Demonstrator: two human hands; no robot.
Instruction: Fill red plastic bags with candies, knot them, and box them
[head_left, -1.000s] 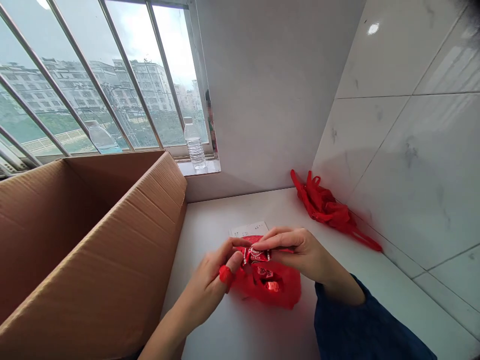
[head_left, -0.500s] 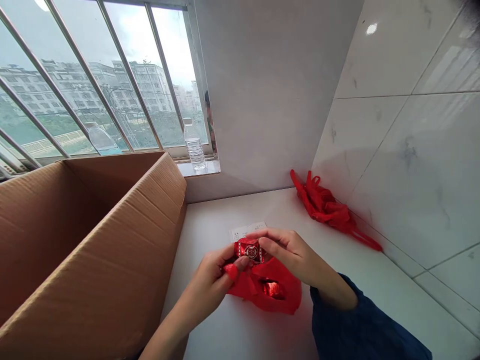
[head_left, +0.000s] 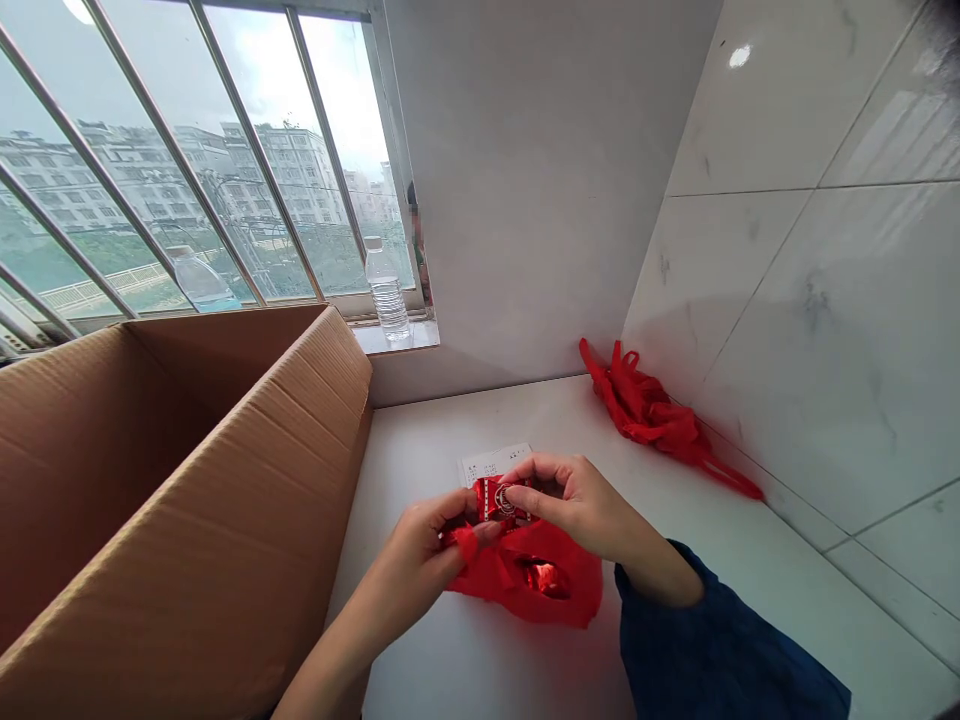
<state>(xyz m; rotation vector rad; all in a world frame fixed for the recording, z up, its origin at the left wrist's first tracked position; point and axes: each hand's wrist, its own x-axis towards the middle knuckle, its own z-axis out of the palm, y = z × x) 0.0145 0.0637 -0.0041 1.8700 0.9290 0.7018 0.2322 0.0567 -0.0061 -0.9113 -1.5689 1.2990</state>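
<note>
A small shiny red packet (head_left: 495, 498) with a round emblem and pale bands is held up between both hands. My left hand (head_left: 424, 545) pinches its left end, and part of a red plastic bag (head_left: 517, 585) is caught in the same fingers. Thumb and fingers of my right hand (head_left: 574, 500) grip the packet's right side, the thumb lying over the emblem. Below, the bag rests on the white table, and another shiny red packet (head_left: 546, 578) shows through its opening. The rest of the bag's inside is hidden.
A large open cardboard box (head_left: 225, 500) stands on the left. Behind my hands lies a printed white paper (head_left: 491, 462). Crumpled red bags (head_left: 660, 420) lie against the tiled wall. A clear water bottle (head_left: 388, 300) stands on the sill of the barred window.
My right hand has shifted slightly left on the packet, and its thumb now covers part of the emblem. The bag on the table is nearly unchanged.
</note>
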